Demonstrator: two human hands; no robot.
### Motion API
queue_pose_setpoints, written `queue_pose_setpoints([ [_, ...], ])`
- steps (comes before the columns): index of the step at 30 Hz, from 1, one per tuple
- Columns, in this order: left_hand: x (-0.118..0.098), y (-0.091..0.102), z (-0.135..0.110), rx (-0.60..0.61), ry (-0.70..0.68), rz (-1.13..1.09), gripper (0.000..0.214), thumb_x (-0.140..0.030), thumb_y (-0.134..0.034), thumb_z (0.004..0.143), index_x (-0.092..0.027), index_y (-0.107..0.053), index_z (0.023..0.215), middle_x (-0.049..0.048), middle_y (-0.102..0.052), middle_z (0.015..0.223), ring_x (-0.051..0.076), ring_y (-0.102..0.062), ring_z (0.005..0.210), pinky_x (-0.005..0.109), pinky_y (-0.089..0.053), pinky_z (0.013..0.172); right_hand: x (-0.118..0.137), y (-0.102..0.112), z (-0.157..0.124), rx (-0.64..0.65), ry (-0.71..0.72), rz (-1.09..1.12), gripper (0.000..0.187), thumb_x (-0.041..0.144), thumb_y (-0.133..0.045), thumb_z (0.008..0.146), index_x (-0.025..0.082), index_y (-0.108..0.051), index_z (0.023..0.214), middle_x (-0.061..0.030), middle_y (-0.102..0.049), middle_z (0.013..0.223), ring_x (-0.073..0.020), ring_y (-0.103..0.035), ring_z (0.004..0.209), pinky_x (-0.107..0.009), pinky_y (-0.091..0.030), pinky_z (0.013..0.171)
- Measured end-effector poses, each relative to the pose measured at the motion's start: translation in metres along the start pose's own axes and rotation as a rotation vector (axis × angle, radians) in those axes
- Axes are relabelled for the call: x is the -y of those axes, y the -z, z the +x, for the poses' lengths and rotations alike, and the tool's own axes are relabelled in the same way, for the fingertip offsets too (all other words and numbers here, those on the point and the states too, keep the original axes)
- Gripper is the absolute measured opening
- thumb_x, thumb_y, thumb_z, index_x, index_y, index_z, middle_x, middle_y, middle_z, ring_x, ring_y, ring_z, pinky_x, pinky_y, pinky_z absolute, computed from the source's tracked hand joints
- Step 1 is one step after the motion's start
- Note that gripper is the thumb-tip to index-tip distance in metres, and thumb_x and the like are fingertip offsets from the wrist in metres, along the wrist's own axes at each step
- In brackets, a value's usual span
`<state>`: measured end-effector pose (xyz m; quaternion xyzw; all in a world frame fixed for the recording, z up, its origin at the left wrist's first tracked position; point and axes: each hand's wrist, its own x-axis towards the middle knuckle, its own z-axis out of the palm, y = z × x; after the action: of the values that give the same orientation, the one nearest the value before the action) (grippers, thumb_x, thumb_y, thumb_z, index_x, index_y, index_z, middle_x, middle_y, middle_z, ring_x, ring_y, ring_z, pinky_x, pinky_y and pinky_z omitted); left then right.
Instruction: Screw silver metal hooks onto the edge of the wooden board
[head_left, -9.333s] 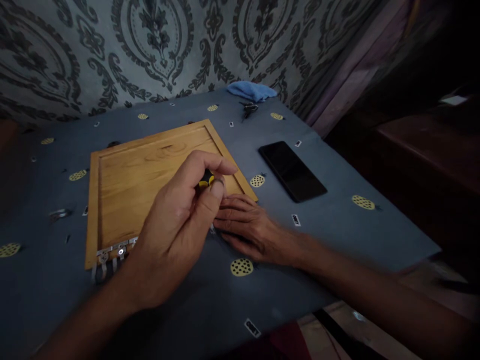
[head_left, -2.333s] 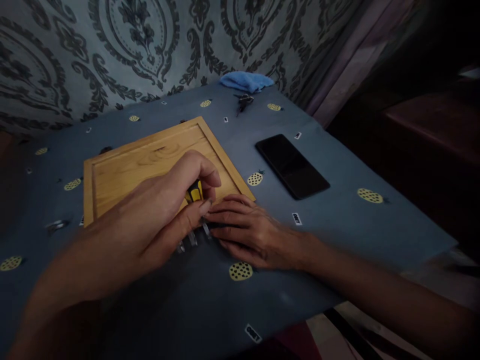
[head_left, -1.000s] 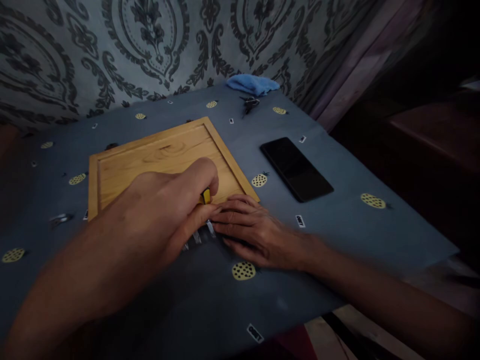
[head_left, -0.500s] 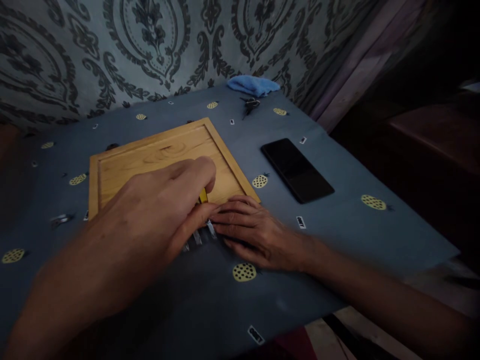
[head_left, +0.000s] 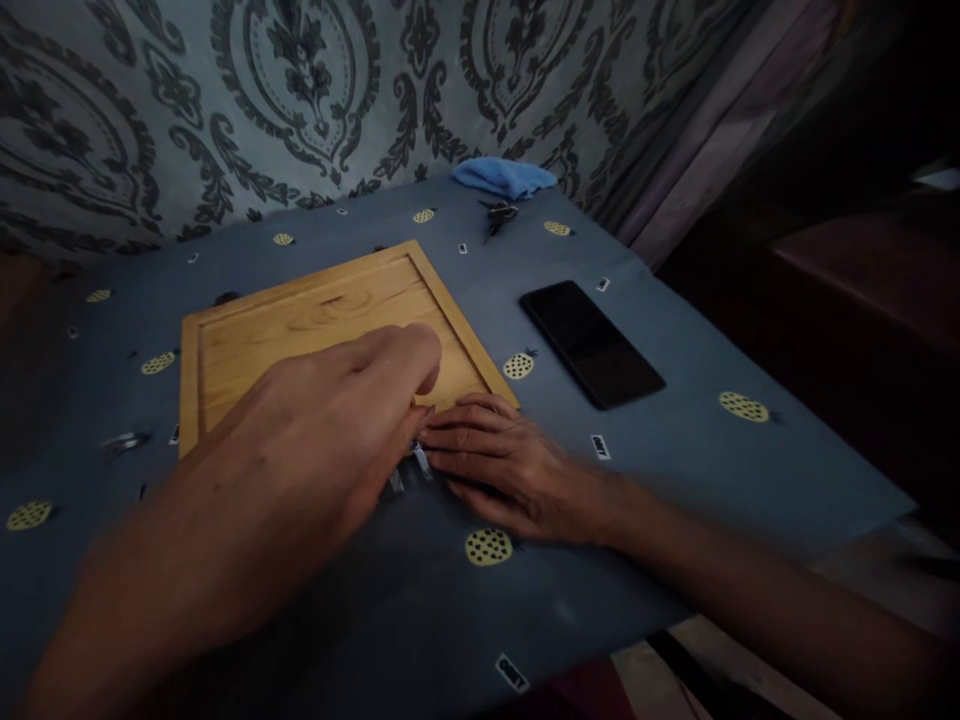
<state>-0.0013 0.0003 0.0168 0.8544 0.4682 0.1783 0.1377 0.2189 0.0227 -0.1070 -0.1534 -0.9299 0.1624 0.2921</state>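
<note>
A framed wooden board [head_left: 322,310] lies tilted across the patterned tablecloth. My left hand [head_left: 322,420] is closed above its near edge, thumb and fingers bent around a thin yellow thing [head_left: 418,402]. Only a sliver of that shows, so its kind is hidden. My right hand [head_left: 502,465] rests at the board's near right corner, fingers close together over the edge and thumb in front. Between the hands, small shiny metal strips [head_left: 422,462] stick out toward me from the edge. The fingertips of both hands nearly meet there.
A black phone [head_left: 592,342] lies right of the board. Behind it are a dark small object like keys [head_left: 498,215] and a folded blue cloth [head_left: 504,177]. A small metal piece [head_left: 124,443] sits to the left. A patterned curtain [head_left: 330,90] hangs behind the table.
My left hand has turned and shifted slightly to the right, covering most of the yellow thing and some of the metal strips. My right hand stays in place.
</note>
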Motion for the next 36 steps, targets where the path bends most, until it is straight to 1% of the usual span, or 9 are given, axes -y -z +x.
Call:
queue_pose_setpoints([
  [3,-0.004,-0.006,0.005,-0.039,0.037,-0.179,0.01,-0.027,-0.049,0.099,-0.024,-0.057,0.094,-0.0019,-0.058,0.072,0.014,-0.051,0.057,0.03,-0.031,0.051,0.0,0.0,0.0,0.006,-0.007,0.002,0.026,0.018,-0.058,0.097,0.009,-0.068,0.119,-0.0114,-0.074,0.125,-0.0257,-0.061,0.126,-0.047,-0.045,0.11],
  [6,-0.01,-0.017,0.011,-0.098,0.142,-0.446,0.01,-0.028,-0.047,0.101,-0.025,-0.056,0.097,-0.0008,-0.062,0.083,0.016,-0.06,0.072,0.031,-0.042,0.06,0.0,0.001,-0.001,0.028,-0.017,0.017,0.027,0.019,-0.057,0.096,0.009,-0.068,0.12,-0.0117,-0.073,0.126,-0.0266,-0.061,0.126,-0.049,-0.044,0.11],
  [10,-0.016,-0.036,0.019,-0.23,0.247,-0.776,0.008,-0.023,-0.053,0.098,-0.027,-0.059,0.096,-0.0013,-0.055,0.078,0.017,-0.059,0.077,0.031,-0.046,0.066,0.0,0.002,-0.001,0.066,-0.026,0.027,0.03,0.019,-0.056,0.097,0.012,-0.067,0.123,-0.0111,-0.072,0.128,-0.0277,-0.06,0.127,-0.051,-0.043,0.111],
  [14,-0.018,-0.05,0.026,-0.32,0.22,-1.014,0.012,-0.034,-0.057,0.099,-0.025,-0.058,0.091,-0.0014,-0.052,0.074,0.015,-0.055,0.068,0.029,-0.044,0.06,-0.001,0.002,0.0,0.056,-0.012,0.031,0.03,0.018,-0.054,0.097,0.014,-0.068,0.123,-0.0093,-0.072,0.129,-0.0279,-0.06,0.127,-0.052,-0.042,0.112],
  [18,-0.017,-0.054,0.031,-0.353,0.207,-1.043,0.02,-0.038,-0.059,0.098,-0.023,-0.057,0.085,-0.0041,-0.044,0.064,0.01,-0.045,0.057,0.027,-0.04,0.055,-0.001,0.0,0.0,0.045,-0.009,0.034,0.028,0.018,-0.056,0.096,0.012,-0.069,0.12,-0.0096,-0.073,0.127,-0.0286,-0.06,0.127,-0.051,-0.043,0.112],
  [23,-0.012,-0.053,0.034,-0.295,0.197,-1.102,0.016,-0.035,-0.058,0.098,-0.025,-0.06,0.087,-0.0082,-0.029,0.052,0.008,-0.029,0.043,0.026,-0.031,0.044,-0.001,0.0,0.0,0.046,-0.002,0.035,0.027,0.019,-0.055,0.097,0.012,-0.069,0.118,-0.0112,-0.072,0.127,-0.0273,-0.061,0.126,-0.052,-0.045,0.11],
  [27,-0.011,-0.048,0.034,-0.212,0.208,-1.174,0.009,-0.026,-0.057,0.097,-0.026,-0.062,0.089,-0.0089,-0.032,0.049,0.007,-0.025,0.039,0.025,-0.024,0.04,-0.001,0.001,0.0,0.037,0.003,0.043,0.027,0.02,-0.054,0.097,0.011,-0.068,0.119,-0.013,-0.073,0.126,-0.0265,-0.062,0.124,-0.053,-0.045,0.11],
  [33,-0.009,-0.042,0.031,-0.114,0.197,-1.186,0.017,-0.016,-0.05,0.095,-0.027,-0.064,0.095,-0.0089,-0.033,0.047,0.006,-0.023,0.038,0.025,-0.026,0.041,-0.001,0.0,-0.001,0.03,-0.002,0.019,0.027,0.019,-0.057,0.096,0.01,-0.069,0.118,-0.0115,-0.073,0.124,-0.0285,-0.06,0.125,-0.052,-0.045,0.11],
  [36,-0.007,-0.041,0.031,-0.116,0.182,-1.171,0.018,-0.015,-0.049,0.095,-0.027,-0.064,0.097,-0.0083,-0.033,0.048,0.007,-0.026,0.04,0.025,-0.027,0.041,-0.001,0.0,-0.001,0.03,0.001,0.009,0.028,0.02,-0.055,0.097,0.01,-0.069,0.119,-0.0108,-0.073,0.126,-0.0287,-0.06,0.126,-0.052,-0.045,0.11],
])
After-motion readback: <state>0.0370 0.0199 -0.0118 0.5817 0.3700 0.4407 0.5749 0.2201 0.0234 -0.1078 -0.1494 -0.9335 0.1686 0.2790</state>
